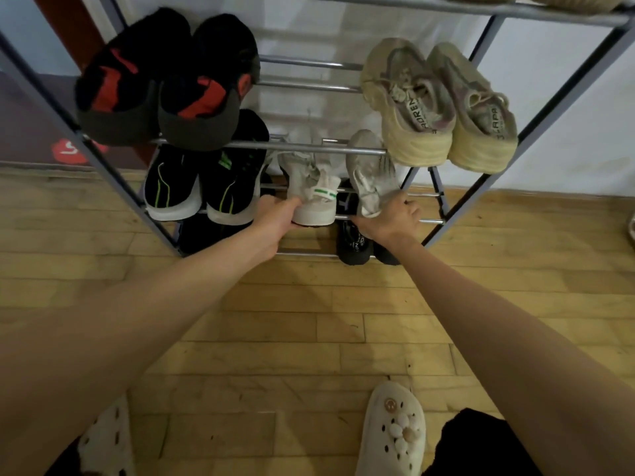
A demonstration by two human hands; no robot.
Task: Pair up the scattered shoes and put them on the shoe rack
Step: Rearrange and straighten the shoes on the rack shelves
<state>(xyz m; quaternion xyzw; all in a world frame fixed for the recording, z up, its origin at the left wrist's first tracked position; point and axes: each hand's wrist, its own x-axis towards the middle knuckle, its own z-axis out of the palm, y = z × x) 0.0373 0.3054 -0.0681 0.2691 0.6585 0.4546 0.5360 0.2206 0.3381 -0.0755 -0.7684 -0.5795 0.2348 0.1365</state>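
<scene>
- Nearest the camera, two white clogs stand on the wooden floor [309, 321]: the right clog [395, 429] with charms on top, the left clog [106, 438] partly cut off by the forearm.
- Both bare arms reach forward over open floor to the shoe rack [113, 166].
- The left hand [275, 218] is closed around the heel of a white sneaker with a green stripe [314, 194], thumb on the heel's side, fingers underneath; the shoe's heel juts past the front rail of the lower tier.
- The right hand [391, 218] grips the heel end of the second white sneaker [369, 170], just beside the first, tilted against the same tier.
- At the left end of that tier sits a black pair with green lines [206, 187], touching the first sneaker.
- Below, black shoes [354, 242] rest on the bottom rails.
- On the tier above, a black and red pair [161, 80] sits at the left end and a beige pair [439, 104] at the right end, bare rails between them.
</scene>
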